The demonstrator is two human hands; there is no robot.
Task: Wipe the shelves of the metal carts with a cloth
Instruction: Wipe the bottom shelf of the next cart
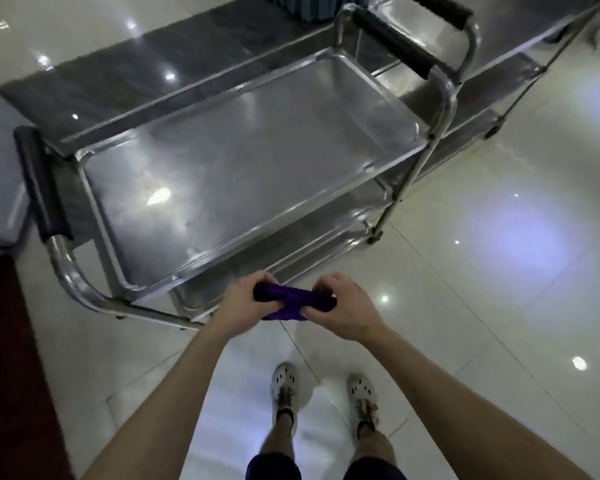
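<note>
Purple bunched fabric cloth (293, 300) hangs between my hands, off the cart, just in front of its near edge. My left hand (245, 306) and right hand (345, 311) each clench one end, probably to fold or wring it ready for the shiny stainless-steel cart's top shelf (243, 161).

Two metal carts stand here, the near cart (243, 140) and the far cart (520, 26). Three black handle grips (40, 181) show between them. There is one purple cloth (291, 299), two hands, a left hand (246, 306) and a right hand (343, 308), and two white shoes (284, 386).
</note>
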